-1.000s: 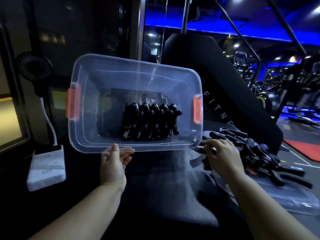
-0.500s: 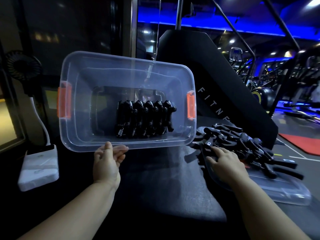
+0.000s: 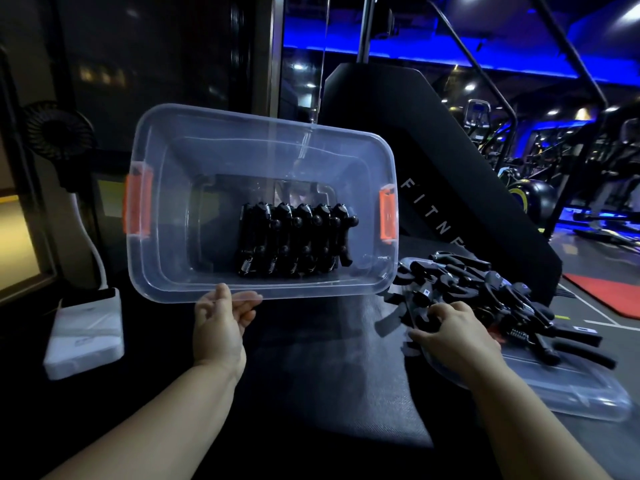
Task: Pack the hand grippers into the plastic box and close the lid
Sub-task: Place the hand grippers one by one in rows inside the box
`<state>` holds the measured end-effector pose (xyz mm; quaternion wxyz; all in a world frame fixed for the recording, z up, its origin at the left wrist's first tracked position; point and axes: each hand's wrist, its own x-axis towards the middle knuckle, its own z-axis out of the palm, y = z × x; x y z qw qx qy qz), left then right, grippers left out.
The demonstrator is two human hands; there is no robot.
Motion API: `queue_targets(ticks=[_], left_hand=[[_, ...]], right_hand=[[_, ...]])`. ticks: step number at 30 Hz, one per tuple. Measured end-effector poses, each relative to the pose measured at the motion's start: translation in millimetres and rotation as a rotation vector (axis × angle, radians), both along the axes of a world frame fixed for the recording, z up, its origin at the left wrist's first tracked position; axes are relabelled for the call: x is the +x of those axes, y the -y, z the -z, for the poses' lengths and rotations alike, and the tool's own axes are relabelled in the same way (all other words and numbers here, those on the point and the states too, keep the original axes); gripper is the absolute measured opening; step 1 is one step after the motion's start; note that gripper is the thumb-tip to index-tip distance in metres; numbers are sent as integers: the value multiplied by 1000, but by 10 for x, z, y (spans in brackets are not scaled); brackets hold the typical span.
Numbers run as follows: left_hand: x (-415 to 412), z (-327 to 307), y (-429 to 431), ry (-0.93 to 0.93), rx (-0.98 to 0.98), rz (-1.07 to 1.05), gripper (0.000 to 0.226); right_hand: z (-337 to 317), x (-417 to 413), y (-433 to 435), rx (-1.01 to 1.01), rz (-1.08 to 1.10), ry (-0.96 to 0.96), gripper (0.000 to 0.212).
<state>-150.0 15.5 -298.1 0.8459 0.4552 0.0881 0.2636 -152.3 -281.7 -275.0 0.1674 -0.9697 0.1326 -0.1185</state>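
Note:
A clear plastic box (image 3: 166, 271) with orange latches is tipped up so its opening faces me. Several black hand grippers (image 3: 294, 244) stand in a neat row inside it. My left hand (image 3: 218, 323) grips the box's near rim, thumb on top and fingers curled under. To the right, a pile of loose black hand grippers (image 3: 491, 299) lies on the clear lid (image 3: 571, 393), which rests flat on the dark mat. My right hand (image 3: 450, 330) lies on the near end of that pile, fingers bent over one gripper handle; whether it holds the handle is hidden.
A white block (image 3: 86, 334) with a white cord stands at the left edge. A small black fan (image 3: 59, 133) sits behind it. A black padded gym machine (image 3: 433, 150) rises behind the box and pile. Gym floor and a red mat (image 3: 609, 296) lie far right.
My right hand has slid a little toward me along the pile's near end. The view has shifted slightly; the box and my left hand stay as they were.

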Motion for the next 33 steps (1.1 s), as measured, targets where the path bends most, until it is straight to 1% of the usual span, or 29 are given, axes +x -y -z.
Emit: queue_targets(ticks=[4,10,14,17,19,25,28,31,33], left_hand=[[10,16,-8,-2,12,4,16],[-4,-4,-3,-10,6,1,16],[-7,-6,-6,-15,6,3,15],[6,7,-15,-10,6,5,16],[19,17,-24,-8,13,6,16],[42,34,-32,3,21,11,20],[36,32,-33,8,34,9,18],[30,38,-24,-3,28,7,20],[22,47,-23,-9,21,7,17]], right_hand=[[-25,-29,-54,7,23,-42,50],[-105,-97,-89,-12,38,-75,34],[-117,-165,-69,-1,36,-46,30],[-107,-241,-85,-30,44,-15,23],[-121,-295,-86,-41,40,10,22],[-129,-421,-35,-59,17,23,21],[-137,-525,-42,-80,11,27,15],[-123,-587,-92,-85,-33,67,9],[-57,-585,-177,-48,-127,89,14]])
